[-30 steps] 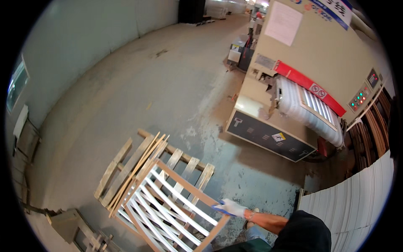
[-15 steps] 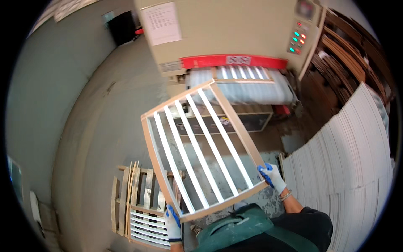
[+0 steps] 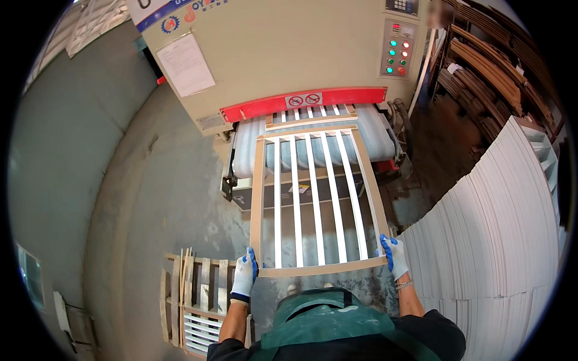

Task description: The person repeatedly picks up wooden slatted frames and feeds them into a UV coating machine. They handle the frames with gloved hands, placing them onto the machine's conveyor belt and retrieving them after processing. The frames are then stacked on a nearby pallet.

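The fingers of our left hand (image 3: 245, 274) and right hand (image 3: 395, 257) grip the near corners of a slatted frame (image 3: 315, 201). Its far end is over a machine's (image 3: 289, 57) belt (image 3: 378, 135), near a second frame (image 3: 311, 121) partly under a red bar (image 3: 304, 100). At our left lies a pallet (image 3: 175, 295); at our right, a white stack (image 3: 475, 222).

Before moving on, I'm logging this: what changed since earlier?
The slatted frame swung from above the pallet, forward and right, over the belt; the frame ahead went deeper under the guard. The left hand came into view, gripping. The right hand kept hold; the pallet stayed.
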